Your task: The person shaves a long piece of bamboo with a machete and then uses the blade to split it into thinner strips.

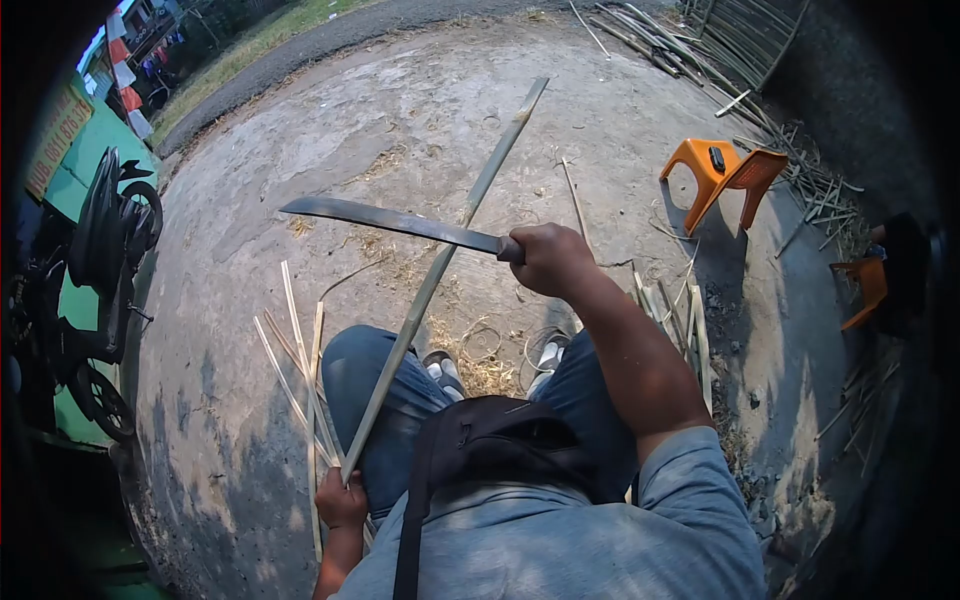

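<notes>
- Long, slim bamboo strip (402, 350), pale green-tan and straight, slanting from near left by the knee to far centre above the concrete ground (420, 110).
- Near end clenched in the left hand (341, 500), just beside the left thigh.
- Right hand (548, 258) fisted on the handle of a machete (390, 217); dark blade pointing left, crossing the strip about midway, contact unclear.
- Loose pale slats (295, 350) lying near left.
- Orange stool (720, 175) far right.

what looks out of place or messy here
Nothing looks broken. The knife and held bamboo pole look intact. Split bamboo strips and shavings lie scattered on the concrete ground around the person's legs. The orange chair at the right seems tilted, though the wide lens may cause that.
</notes>
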The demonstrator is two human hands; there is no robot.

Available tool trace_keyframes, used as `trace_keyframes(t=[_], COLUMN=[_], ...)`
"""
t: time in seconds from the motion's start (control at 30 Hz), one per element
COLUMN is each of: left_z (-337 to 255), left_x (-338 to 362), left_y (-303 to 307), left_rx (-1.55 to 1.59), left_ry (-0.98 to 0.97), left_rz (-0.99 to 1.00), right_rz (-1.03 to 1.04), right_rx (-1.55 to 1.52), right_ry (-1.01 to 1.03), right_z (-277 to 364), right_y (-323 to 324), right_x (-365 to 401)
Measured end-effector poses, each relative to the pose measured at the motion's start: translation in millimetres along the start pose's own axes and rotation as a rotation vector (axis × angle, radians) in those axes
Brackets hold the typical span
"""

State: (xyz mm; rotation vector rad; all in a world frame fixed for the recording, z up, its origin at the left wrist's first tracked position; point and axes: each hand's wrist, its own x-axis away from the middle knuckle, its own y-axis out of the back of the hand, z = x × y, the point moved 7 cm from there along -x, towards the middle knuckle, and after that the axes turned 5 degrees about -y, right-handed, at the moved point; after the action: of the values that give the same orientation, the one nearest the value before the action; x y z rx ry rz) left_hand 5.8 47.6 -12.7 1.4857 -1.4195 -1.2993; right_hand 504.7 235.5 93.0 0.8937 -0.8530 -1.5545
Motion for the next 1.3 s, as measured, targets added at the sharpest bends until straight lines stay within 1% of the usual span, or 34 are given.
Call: trace_keyframes(t=[0.1,0.13,0.23,0.27,0.37,0.4,0.5,0.6,0.7,0.73,0.83,0.87,0.9,0.97,1.07,1.17,1.27,1.3], left_z=[1.7,2.0,-0.3,0.8,0.8,-0.6,2.6,7.1,5.3,4.8,7.1,8.2,7.6,4.7,2.1,3.8,4.8,4.0], left_x=[0.2,-1.6,-1.9,0.5,-2.6,-3.5,-1.2,-1.3,-1.7,-3.3,-2.4,2.2,2.2,-2.5,-1.5,0.5,-0.3,-0.6], left_y=[-3.3,-4.2,-0.7,0.0,-1.1,1.0,2.5,-0.2,-2.2,-2.7,-5.3,-4.9,-4.6,-5.5,-1.6,-0.9,-3.2,-3.2], left_rx=[-0.009,-0.012,-0.007,-0.023,-0.051,-0.056,-0.06,-0.061,-0.047,-0.041,-0.051,-0.06,-0.067,-0.059,-0.042,-0.04,-0.041,-0.037], left_ry=[-0.005,-0.006,-0.015,-0.015,-0.028,-0.031,-0.031,-0.034,-0.046,-0.05,-0.049,-0.045,-0.044,-0.045,-0.033,-0.034,-0.039,-0.036], left_rz=[0.021,0.029,-0.013,-0.019,-0.043,-0.045,-0.043,-0.029,-0.007,-0.001,-0.004,-0.005,-0.011,-0.027,-0.039,-0.044,-0.026,-0.021], right_rz=[0.03,-0.029,-0.017,0.053,0.099,0.159,0.111,0.114,0.172,0.138,0.107,0.085,0.036,0.027,-0.031,-0.023,0.029,-0.024], right_rx=[0.126,0.125,0.218,0.27,0.133,0.147,0.207,0.132,0.187,0.182,0.222,0.217,0.12,0.024,0.091,0.076,0.163,0.145], right_ry=[0.173,0.239,0.187,0.073,-0.216,-0.231,-0.143,-0.09,0.032,0.077,0.047,-0.002,-0.081,-0.174,-0.143,-0.101,0.028,0.073], right_z=[19.3,27.3,26.4,17.4,-13.1,-16.7,-13.7,-7.9,3.3,9.0,6.0,-3.7,-16.9,-28.6,-20.8,-12.2,3.0,6.1], right_y=[-11.4,-8.8,-1.3,-0.6,2.5,-1.0,5.5,10.7,1.0,1.3,4.2,2.4,-1.0,-1.8,1.2,5.0,1.0,0.8], right_x=[10.2,15.3,12.6,5.6,-7.3,-9.4,-5.6,4.8,10.7,13.5,9.9,2.8,-5.2,-15.7,-15.1,-4.7,6.6,9.2])
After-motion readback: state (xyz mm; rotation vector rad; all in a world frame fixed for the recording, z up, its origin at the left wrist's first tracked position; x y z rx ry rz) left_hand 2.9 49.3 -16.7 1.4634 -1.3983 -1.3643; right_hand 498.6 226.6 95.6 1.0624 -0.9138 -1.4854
